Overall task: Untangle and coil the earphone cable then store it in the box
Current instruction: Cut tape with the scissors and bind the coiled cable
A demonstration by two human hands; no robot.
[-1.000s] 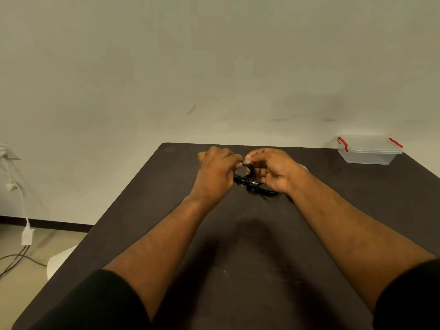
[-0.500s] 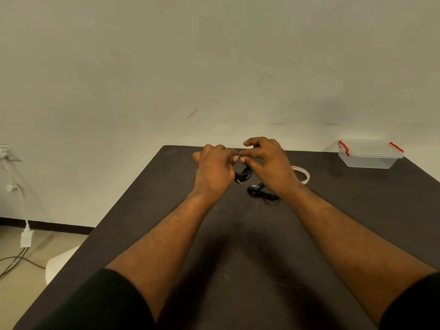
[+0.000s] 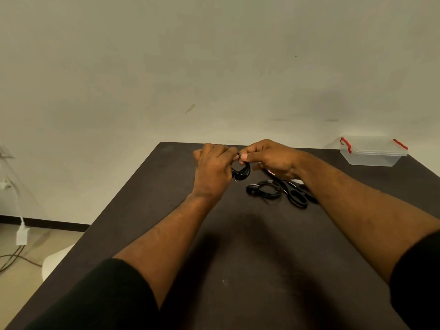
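Both hands meet above the far middle of the dark table [image 3: 238, 246], just above the centre of the frame. The left hand [image 3: 212, 171] has its fingers curled round a small black coil of earphone cable [image 3: 242, 173], which hangs in a loop below the fingertips and is lifted off the table surface. The right hand [image 3: 269, 158] pinches the top of the same coil between thumb and forefinger, its fingertips touching those of the left hand.

A second bundle of black cable [image 3: 264, 189] lies flat on the table, just right of and below the held coil. A pair of black-handled scissors [image 3: 296, 195] lies beside that bundle, partly hidden under the right forearm.

The box [image 3: 372, 154], clear plastic with red clips and its lid on, stands at the far right edge of the table, well apart from the hands.

At the lower left of the frame, a white plug and cords [image 3: 21, 236] hang by the wall.
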